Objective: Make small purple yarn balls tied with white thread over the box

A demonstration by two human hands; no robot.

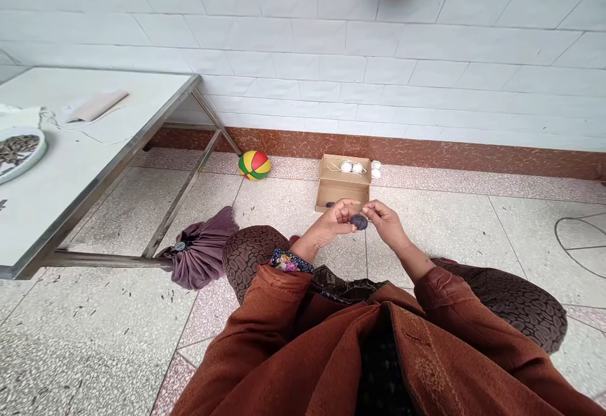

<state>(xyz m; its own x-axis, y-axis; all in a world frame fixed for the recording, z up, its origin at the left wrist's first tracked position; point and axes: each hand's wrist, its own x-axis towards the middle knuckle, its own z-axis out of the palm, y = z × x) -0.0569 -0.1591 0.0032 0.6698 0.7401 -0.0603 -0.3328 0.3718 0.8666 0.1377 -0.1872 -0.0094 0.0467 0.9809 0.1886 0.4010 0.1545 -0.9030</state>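
A small ball of dark grey yarn [358, 221] sits at the fingertips of my left hand [337, 221], its thumb underneath and its fingers curled behind. My right hand [381, 219] is close on the other side, thumb and forefinger pinched together just above the ball; a strand between them is too fine to make out surely. Beyond my hands an open cardboard box [326, 187] stands on the floor. White yarn balls [347, 166] lie in its far part, and a dark item [330, 204] shows in the near part, partly hidden by my left hand.
More white balls [375, 169] lie right of the box by the wall. A coloured ball [254, 165] rests near a table leg. A purple cloth bundle [203, 249] lies beside the metal-framed table [156, 94], which holds a plate [35, 157]. A wire ring [563, 249] is at right.
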